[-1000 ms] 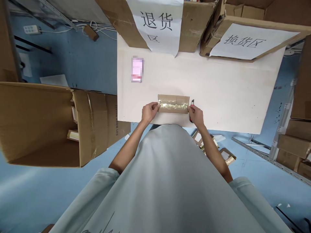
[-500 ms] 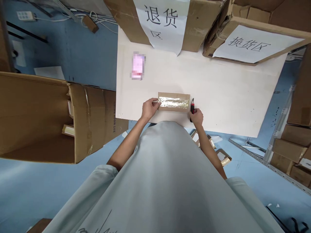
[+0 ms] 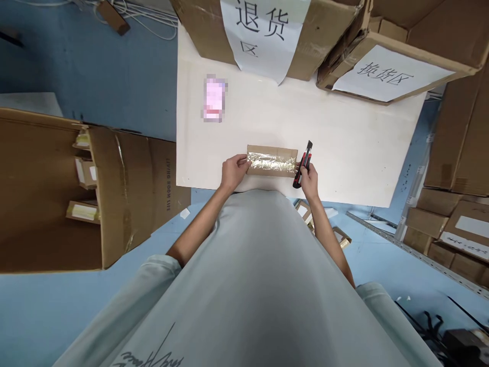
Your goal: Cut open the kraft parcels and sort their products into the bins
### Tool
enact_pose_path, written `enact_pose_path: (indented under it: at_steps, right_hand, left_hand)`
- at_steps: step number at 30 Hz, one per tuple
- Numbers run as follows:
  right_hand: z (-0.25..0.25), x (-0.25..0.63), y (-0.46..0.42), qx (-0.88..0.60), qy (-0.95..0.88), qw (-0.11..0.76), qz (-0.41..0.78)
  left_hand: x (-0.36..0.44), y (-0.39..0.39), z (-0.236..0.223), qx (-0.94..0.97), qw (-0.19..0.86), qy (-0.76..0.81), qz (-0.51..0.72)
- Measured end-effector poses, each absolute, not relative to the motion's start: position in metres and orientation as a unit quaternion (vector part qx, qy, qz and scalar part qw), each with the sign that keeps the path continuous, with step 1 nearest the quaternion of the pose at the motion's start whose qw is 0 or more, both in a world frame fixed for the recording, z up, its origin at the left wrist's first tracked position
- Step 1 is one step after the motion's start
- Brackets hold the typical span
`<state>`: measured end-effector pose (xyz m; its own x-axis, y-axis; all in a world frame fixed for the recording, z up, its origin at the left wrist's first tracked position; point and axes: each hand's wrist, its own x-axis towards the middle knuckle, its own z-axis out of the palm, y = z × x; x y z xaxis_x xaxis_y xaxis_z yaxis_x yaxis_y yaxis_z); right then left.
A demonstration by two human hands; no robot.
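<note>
A small cardboard box with shiny clear tape along its top lies on the white table, close to the near edge. My left hand grips the box's left end, thumb on top. In my right hand is a red and black utility knife, its blade end pointing away from me. That hand is at the box's right end, with fingertips partly hidden behind the knife.
Two large cartons with paper signs, one on the left and one on the right, stand along the far edge. A pixelated pink item lies far left. Beside the table is an open carton with small boxes. Stacked boxes line the right.
The knife has tilted and more of it shows above my right hand, which has moved closer to the box's right end. My left hand stays on the box. The camera view has shifted slightly.
</note>
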<state>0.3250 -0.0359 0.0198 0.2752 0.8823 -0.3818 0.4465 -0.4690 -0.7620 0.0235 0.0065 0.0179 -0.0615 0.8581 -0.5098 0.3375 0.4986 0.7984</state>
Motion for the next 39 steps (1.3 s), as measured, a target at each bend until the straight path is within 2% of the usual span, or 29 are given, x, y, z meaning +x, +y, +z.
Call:
enact_pose_path:
  at_steps: [5, 10, 17, 21, 24, 39]
  right_hand:
    - [0.033, 0.313, -0.053, -0.764, -0.445, 0.238, 0.401]
    - [0.063, 0.303, -0.053, -0.770, -0.512, 0.194, 0.328]
    - [0.118, 0.250, -0.033, -0.647, -0.711, -0.044, 0.273]
    - [0.129, 0.218, -0.019, -0.579, -0.757, -0.184, 0.242]
    - [0.132, 0.203, -0.011, -0.547, -0.767, -0.252, 0.219]
    - [0.142, 0.180, 0.001, -0.498, -0.771, -0.355, 0.179]
  left_hand:
    - [0.003, -0.008, 0.016, 0.438, 0.558, 0.659, 0.249]
    - [-0.005, -0.020, 0.010, 0.488, 0.554, 0.624, 0.254]
    - [-0.013, -0.013, -0.006, 0.554, 0.554, 0.566, 0.255]
    - [-0.016, -0.009, -0.016, 0.574, 0.555, 0.538, 0.270]
    - [-0.017, -0.009, -0.022, 0.580, 0.553, 0.529, 0.280]
    - [-0.016, -0.008, -0.027, 0.585, 0.554, 0.526, 0.274]
